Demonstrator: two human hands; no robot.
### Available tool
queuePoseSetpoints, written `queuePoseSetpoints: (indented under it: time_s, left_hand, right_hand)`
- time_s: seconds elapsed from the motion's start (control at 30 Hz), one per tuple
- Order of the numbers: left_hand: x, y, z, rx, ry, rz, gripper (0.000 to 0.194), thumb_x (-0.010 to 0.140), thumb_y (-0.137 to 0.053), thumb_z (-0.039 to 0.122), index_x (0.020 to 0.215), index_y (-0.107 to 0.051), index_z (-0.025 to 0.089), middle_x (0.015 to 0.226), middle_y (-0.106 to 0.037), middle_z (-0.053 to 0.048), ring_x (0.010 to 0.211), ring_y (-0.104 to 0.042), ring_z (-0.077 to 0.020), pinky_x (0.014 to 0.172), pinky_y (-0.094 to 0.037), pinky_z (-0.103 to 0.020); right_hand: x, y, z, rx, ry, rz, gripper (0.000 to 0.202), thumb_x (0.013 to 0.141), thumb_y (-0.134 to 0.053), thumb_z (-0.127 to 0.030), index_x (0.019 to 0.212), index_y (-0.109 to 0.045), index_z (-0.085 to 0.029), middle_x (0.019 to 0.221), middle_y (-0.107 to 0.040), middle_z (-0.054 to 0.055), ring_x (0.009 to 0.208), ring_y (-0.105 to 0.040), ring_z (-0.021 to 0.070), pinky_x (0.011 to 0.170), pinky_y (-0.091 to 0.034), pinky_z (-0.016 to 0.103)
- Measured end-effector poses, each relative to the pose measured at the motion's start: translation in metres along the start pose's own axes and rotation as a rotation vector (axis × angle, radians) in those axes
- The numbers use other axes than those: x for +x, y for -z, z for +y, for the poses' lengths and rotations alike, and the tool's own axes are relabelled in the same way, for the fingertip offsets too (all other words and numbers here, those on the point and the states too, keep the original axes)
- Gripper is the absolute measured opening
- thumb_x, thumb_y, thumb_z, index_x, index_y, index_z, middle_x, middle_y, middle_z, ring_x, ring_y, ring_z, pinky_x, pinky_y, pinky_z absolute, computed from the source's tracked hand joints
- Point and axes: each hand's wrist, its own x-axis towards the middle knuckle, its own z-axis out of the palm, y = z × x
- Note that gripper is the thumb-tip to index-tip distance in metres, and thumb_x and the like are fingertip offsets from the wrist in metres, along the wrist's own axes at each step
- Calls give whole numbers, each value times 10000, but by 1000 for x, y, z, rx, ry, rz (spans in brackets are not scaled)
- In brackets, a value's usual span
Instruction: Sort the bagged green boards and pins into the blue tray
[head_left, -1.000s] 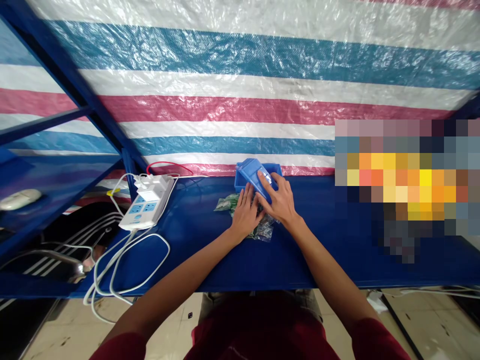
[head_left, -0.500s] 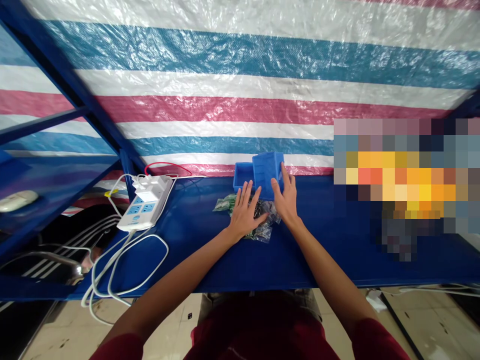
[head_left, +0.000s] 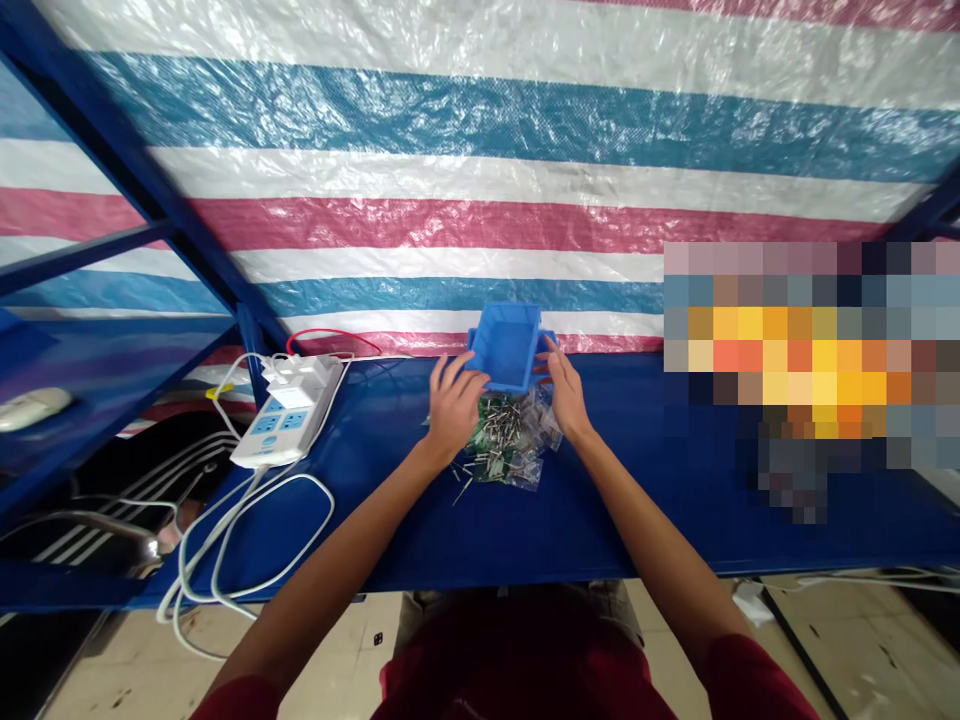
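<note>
Left hand point(head_left: 453, 412) half open, fingers spread and slightly bent, fingertips at the lower left corner of a blue bin point(head_left: 508, 345); firm grip or not, can't tell. Right hand point(head_left: 570, 402) also partly open, fingers bent toward the bin's right side; contact unclear. Bin is tilted, open side facing the person, in front of a second blue bin point(head_left: 548, 342), mostly hidden. Loose metal screw-like pieces point(head_left: 501, 424) and clear plastic bags point(head_left: 527, 472) lie piled on the blue table point(head_left: 495, 545) between the hands. White power strip point(head_left: 289, 425) at left.
</note>
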Motion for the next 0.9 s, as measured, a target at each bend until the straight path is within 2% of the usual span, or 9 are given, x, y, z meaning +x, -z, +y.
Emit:
queuePoseSetpoints:
  time_s: [0.07,0.2,0.37,0.5,0.6,0.73,0.9]
  left_hand:
    - [7,9,-13,53,58,-39,215,940,-436,135,970,-643,183,911,-709,-60,1205,-549,-250,1077,-348,-505]
    - [18,25,-44,155,202,-193,203,903,-461,143,940,-656,185,956,-711,-90,1170,-545,-288,1008,-386,-506]
    - [18,30,-76,272,308,-443,206,839,-473,105,869,-663,178,940,-712,-121,1086,-574,-313,953,-415,-496]
    - [17,23,-88,248,289,-594,238,843,-438,112,881,-665,169,939,-698,-121,1006,-603,-283,886,-467,-407]
    - [13,17,-93,159,211,-653,262,850,-417,121,900,-669,174,976,-687,-111,997,-612,-262,886,-474,-373]
    - [0,6,-103,3,211,-732,283,847,-421,149,963,-678,184,1017,-694,-107,1006,-629,-268,885,-492,-375]
    - [-14,-8,-114,-117,240,-653,332,857,-399,169,1040,-676,159,1198,-654,-127,1142,-593,-261,1020,-442,-390]
  right_hand:
    - [3,7,-1,-18,-16,65,535,938,-377,-546,1351,-533,-245,1254,-612,109,1080,-595,243,933,-478,463]
    - [8,19,-4,-157,20,167,395,902,-473,-447,1149,-659,-200,1164,-626,109,1062,-575,229,932,-469,420]
    - [10,23,-1,-245,20,146,347,881,-471,-374,1070,-683,-173,1102,-601,118,947,-599,215,855,-500,384]
    - [12,22,8,-369,10,105,353,877,-469,-359,1098,-673,-174,1183,-565,137,1098,-562,253,974,-450,428]
    - [11,20,14,-498,-57,51,414,862,-490,-343,1201,-633,-153,1298,-515,165,1233,-491,285,1065,-380,447]
    - [8,15,20,-593,-158,-54,492,873,-475,-344,1301,-571,-121,1420,-436,180,1333,-420,293,1113,-336,430]
    - [8,16,21,-648,-160,-97,506,876,-467,-338,1329,-545,-125,1457,-416,172,1337,-424,294,1118,-334,439]
